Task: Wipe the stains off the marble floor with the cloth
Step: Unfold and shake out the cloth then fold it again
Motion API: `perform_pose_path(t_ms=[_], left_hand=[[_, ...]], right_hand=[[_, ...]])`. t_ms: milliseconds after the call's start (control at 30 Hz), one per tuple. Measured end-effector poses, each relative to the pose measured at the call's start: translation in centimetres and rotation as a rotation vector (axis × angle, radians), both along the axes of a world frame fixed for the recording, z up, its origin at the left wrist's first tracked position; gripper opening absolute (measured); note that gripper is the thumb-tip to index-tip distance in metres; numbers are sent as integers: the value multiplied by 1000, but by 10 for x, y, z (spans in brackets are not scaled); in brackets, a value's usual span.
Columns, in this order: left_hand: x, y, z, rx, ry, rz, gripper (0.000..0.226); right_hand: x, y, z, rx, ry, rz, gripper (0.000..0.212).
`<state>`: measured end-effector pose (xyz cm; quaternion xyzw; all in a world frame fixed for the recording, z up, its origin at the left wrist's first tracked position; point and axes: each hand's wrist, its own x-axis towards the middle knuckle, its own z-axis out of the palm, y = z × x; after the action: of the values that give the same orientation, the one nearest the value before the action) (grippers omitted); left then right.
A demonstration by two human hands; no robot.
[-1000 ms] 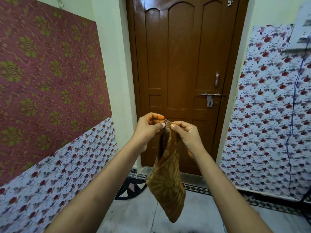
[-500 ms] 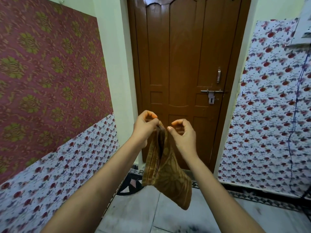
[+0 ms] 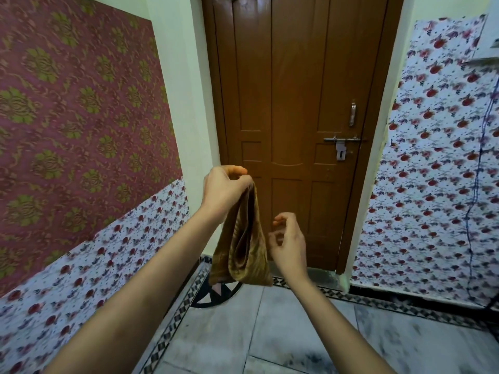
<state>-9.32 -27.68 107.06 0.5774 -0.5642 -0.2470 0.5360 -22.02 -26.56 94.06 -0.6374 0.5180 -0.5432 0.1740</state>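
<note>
Marble floor [image 3: 297, 333] lies below you, dark smudges unwiped. Your folded brown cloth [image 3: 243, 252] hangs above it, pinched at the top by your left hand [image 3: 224, 187], probably for regripping; your right hand [image 3: 287, 242] hovers beside it, loosely curled, empty.

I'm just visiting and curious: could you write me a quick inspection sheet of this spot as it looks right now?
Surface: marble floor with dark smudges in the foreground and a patterned border.
Job's things: brown cloth, folded, hanging in the air above the floor.
Clutter: nothing seen.
Hands: left hand pinches the cloth's top; right hand is beside the cloth, fingers loosely curled, holding nothing.
Cables: thin blue cord hangs down the right wall.
Surroundings: closed brown door with a bolt; patterned wall coverings on both sides.
</note>
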Motion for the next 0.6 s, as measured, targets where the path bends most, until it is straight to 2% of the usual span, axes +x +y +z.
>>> perform_pose_path(t_ms=[100, 267, 400, 500, 600], left_hand=[[5, 4, 5, -105, -237, 20, 23], [9, 4, 12, -244, -374, 13, 18], [15, 7, 21, -313, -358, 5, 12], [25, 4, 26, -328, -320, -7, 11], [34, 0, 25, -311, -283, 6, 11]], right_hand=[[-3, -2, -3, -15, 3, -6, 24], [4, -2, -7, 60, 61, 252, 16], [1, -10, -22, 170, 105, 145, 22], [-7, -15, -27, 160, 133, 68, 24], [-17, -22, -23, 154, 208, 37, 35]])
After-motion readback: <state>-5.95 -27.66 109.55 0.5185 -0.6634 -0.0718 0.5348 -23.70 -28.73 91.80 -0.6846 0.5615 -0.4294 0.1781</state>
